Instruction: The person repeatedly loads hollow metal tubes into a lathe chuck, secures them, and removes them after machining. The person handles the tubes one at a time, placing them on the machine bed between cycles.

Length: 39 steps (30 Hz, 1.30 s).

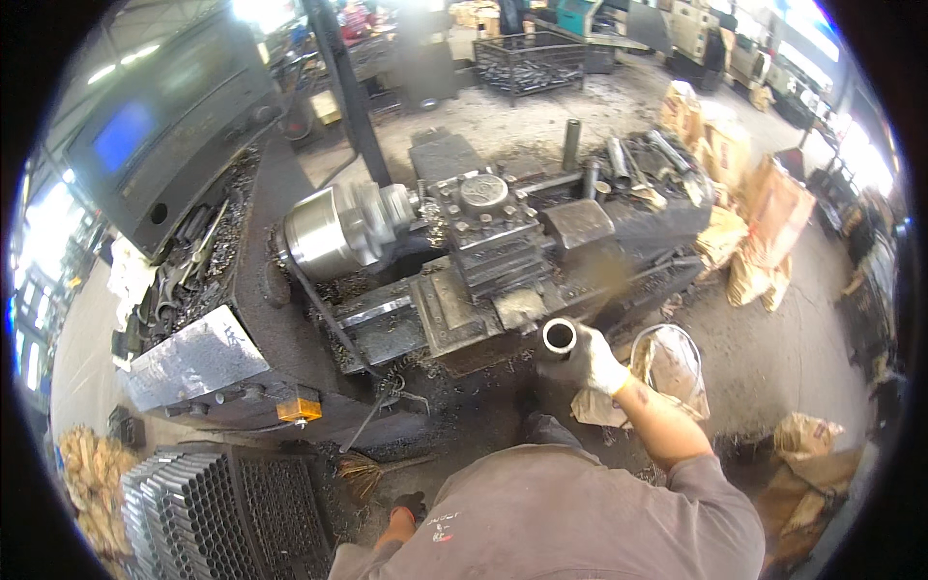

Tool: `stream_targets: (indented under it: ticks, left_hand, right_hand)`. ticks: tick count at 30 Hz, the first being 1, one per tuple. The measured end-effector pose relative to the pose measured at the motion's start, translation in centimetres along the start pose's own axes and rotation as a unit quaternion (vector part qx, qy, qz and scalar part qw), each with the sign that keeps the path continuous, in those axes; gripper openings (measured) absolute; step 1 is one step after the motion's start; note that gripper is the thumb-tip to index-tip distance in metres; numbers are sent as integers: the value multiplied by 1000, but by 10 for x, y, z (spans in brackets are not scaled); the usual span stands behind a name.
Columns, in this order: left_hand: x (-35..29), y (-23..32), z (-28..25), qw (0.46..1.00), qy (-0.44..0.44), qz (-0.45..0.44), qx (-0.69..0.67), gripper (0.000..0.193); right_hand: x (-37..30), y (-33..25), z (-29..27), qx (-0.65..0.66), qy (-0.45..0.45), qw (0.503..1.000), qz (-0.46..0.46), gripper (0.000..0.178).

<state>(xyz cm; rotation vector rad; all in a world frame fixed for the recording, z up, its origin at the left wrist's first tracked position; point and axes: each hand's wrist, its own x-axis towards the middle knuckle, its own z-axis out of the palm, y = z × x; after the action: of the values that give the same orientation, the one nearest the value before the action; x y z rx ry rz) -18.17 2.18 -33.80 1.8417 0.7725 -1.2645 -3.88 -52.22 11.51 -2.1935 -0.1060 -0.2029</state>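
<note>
My right hand [601,363], in a white glove with a dark palm, is closed around a short metal tube [546,335] in front of the lathe carriage [447,309]. The tube's open round end faces up. Low beside my body on the left is my left hand [411,504] in a dark glove, its fingers too dark and small to make out. The lathe chuck [324,232] is a shiny cylinder whose jaws look smeared by motion. Right of it sits the square tool post [488,232] with a round cap.
A stack of metal tubes [184,503] stands lower left. Loose tubes [619,159] and tools lie on the lathe's right end. Sacks [773,213] stand at right, and a bag with a hoop handle [667,362] behind my right hand. A control panel [174,126] rises at left.
</note>
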Motion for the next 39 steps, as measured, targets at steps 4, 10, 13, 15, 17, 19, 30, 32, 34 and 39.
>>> stream_targets:
  ticks: [4, 10, 13, 15, 17, 19, 30, 32, 34, 39]
  left_hand:
    - [-28, -1, 7, 932, 348, 95, -40, 50]
    - [-153, 163, -38, 670, 644, -41, -367, 70]
    - [-190, 215, -82, 587, 756, 51, -284, 64]
    - [-197, 222, -106, 577, 777, 125, -218, 62]
    - [-190, 214, -123, 596, 776, 115, -170, 61]
    - [-176, 199, -136, 614, 771, 63, -154, 56]
    - [-156, 197, -95, 585, 749, 236, -204, 27]
    - [-144, 200, -55, 606, 561, 306, -473, 25]
    - [-125, 186, -18, 689, 668, 260, -110, 27]
    - [-88, 109, 67, 850, 517, 97, -30, 27]
  right_hand:
    - [92, 35, 7, -15, 10, 997, -78, 43]
    - [141, 74, 10, -39, -51, 998, 11, 53]
    - [154, 78, -23, -129, -165, 975, -69, 59]
    - [175, 76, -64, -162, -271, 941, -118, 55]
    - [198, 64, -96, -105, -272, 944, -152, 39]
    - [223, 46, -115, -30, -223, 953, -205, 32]
    - [450, -88, 11, -314, -540, 765, -155, 67]
    - [464, -86, 40, -292, -629, 712, -113, 60]
    - [474, -65, 50, -220, -604, 761, -91, 55]
    - [533, 44, 49, -58, -438, 870, -218, 42]
